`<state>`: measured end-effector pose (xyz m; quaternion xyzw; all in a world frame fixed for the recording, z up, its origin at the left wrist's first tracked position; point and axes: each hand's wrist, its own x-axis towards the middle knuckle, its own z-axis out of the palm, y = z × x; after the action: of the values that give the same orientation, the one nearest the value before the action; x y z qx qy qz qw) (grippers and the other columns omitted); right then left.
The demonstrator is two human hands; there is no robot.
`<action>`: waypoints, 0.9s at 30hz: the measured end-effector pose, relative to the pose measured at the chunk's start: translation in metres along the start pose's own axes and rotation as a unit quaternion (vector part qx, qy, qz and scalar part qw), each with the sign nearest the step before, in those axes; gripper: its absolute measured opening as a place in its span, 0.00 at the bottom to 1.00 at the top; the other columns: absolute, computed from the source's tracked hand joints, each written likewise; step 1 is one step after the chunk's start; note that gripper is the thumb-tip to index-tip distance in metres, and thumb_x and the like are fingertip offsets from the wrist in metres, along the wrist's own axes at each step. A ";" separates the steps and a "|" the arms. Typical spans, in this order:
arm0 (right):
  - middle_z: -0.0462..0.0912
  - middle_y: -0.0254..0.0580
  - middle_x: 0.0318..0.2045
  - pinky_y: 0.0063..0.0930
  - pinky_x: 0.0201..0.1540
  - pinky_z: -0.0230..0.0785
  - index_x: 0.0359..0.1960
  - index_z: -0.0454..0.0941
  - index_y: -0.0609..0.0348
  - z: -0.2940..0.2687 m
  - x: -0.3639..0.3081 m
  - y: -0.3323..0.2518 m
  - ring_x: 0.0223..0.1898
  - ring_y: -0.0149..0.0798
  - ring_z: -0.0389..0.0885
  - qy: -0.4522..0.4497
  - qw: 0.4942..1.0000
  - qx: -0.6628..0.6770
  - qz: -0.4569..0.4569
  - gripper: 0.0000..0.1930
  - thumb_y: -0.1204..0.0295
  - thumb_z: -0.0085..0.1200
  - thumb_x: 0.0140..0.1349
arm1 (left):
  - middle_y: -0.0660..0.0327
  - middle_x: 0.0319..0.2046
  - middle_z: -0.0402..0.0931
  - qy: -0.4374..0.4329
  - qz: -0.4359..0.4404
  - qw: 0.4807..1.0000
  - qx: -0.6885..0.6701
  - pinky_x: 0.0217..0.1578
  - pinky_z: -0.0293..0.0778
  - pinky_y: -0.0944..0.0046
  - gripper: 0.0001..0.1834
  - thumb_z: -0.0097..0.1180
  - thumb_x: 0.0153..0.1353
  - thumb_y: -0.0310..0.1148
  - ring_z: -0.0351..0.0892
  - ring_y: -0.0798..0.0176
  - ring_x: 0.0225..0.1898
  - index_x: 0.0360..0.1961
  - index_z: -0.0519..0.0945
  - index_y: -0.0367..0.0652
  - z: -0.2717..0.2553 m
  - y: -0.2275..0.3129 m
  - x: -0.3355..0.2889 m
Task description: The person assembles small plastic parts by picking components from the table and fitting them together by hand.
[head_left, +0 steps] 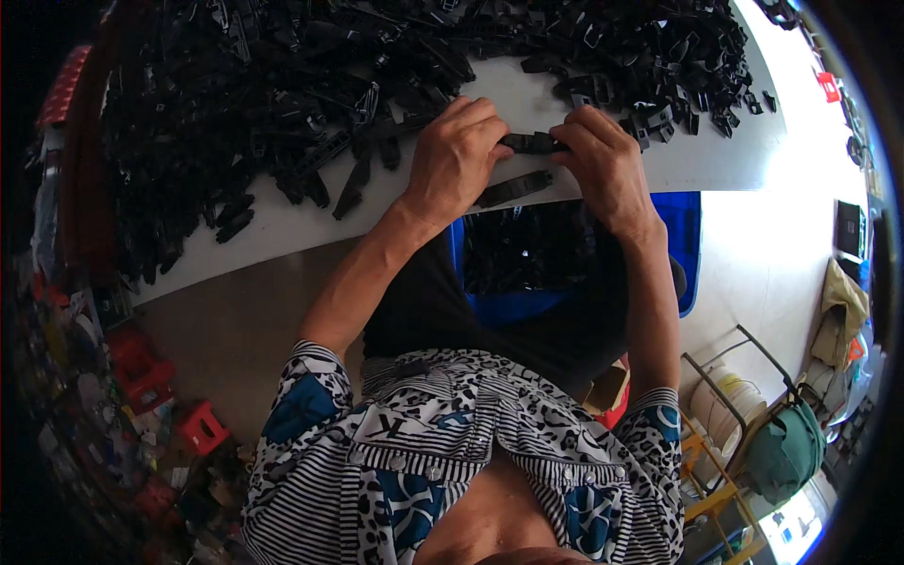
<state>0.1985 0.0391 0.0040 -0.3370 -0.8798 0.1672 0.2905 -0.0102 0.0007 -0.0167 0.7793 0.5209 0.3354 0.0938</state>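
Between my two hands, just above the near edge of the white table, I hold a black plastic part (pixel 530 143). My left hand (pixel 459 153) pinches its left end, and my right hand (pixel 603 160) has its fingers closed on the right end. Whether it is one piece or two pieces joined I cannot make out. Another long black plastic piece (pixel 514 189) lies at the table edge below my hands. Beyond them, a large pile of black plastic parts (pixel 282 85) covers the left and far side, and a second heap (pixel 650 56) lies at the right.
The white table's edge (pixel 687 174) runs in front of me. Under it, by my legs, stands a blue bin (pixel 690 254) with black parts inside. Red stools (pixel 201 427) are on the floor at left. A metal-framed cart (pixel 744 414) with a green bag stands at right.
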 end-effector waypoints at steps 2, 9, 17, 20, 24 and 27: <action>0.75 0.43 0.35 0.38 0.39 0.76 0.37 0.78 0.66 0.000 0.002 0.002 0.38 0.48 0.79 -0.019 1.000 0.014 -0.004 0.14 0.82 0.63 0.47 | 0.59 0.32 0.78 0.004 -0.001 1.000 -0.017 0.39 0.78 0.60 0.14 0.71 0.40 0.19 0.80 0.57 0.38 0.32 0.83 0.36 0.001 -0.003 -0.001; 0.74 0.45 0.33 0.40 0.37 0.74 0.36 0.77 0.67 0.006 0.002 0.006 0.36 0.50 0.79 -0.039 0.995 0.087 0.007 0.12 0.83 0.62 0.48 | 0.57 0.28 0.76 0.012 0.028 0.998 -0.053 0.35 0.76 0.57 0.12 0.70 0.39 0.18 0.78 0.54 0.35 0.27 0.80 0.34 0.005 0.004 0.004; 0.75 0.44 0.33 0.42 0.37 0.73 0.36 0.77 0.63 -0.002 -0.006 -0.008 0.36 0.50 0.80 -0.071 0.996 0.051 0.024 0.12 0.79 0.63 0.48 | 0.58 0.34 0.73 -0.027 -0.029 0.999 0.006 0.39 0.76 0.57 0.13 0.70 0.48 0.25 0.76 0.56 0.39 0.35 0.81 0.36 -0.024 0.013 -0.007; 0.75 0.43 0.33 0.41 0.36 0.74 0.36 0.78 0.62 -0.010 -0.008 -0.007 0.36 0.49 0.80 -0.099 0.993 0.058 0.038 0.11 0.79 0.63 0.49 | 0.59 0.38 0.71 0.034 -0.118 0.965 0.233 0.42 0.75 0.58 0.14 0.70 0.51 0.29 0.74 0.58 0.43 0.39 0.81 0.39 -0.046 0.007 -0.013; 0.75 0.41 0.35 0.38 0.35 0.76 0.35 0.78 0.61 -0.016 0.006 0.010 0.39 0.46 0.80 0.049 0.991 -0.114 0.045 0.10 0.80 0.62 0.50 | 0.60 0.40 0.71 -0.025 -0.161 0.937 0.311 0.44 0.74 0.58 0.19 0.72 0.48 0.26 0.73 0.58 0.45 0.42 0.80 0.41 -0.045 -0.006 -0.015; 0.75 0.39 0.36 0.37 0.36 0.76 0.35 0.78 0.60 -0.009 0.016 0.018 0.42 0.43 0.78 0.049 0.978 -0.197 0.050 0.08 0.80 0.59 0.53 | 0.60 0.39 0.72 -0.011 -0.147 0.952 0.269 0.43 0.75 0.56 0.21 0.72 0.46 0.25 0.75 0.56 0.44 0.42 0.78 0.41 -0.042 0.002 -0.015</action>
<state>0.2030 0.0643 0.0086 -0.4391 -0.8622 -0.0117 0.2525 -0.0384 -0.0221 0.0100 0.6944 0.6993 0.1568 -0.0649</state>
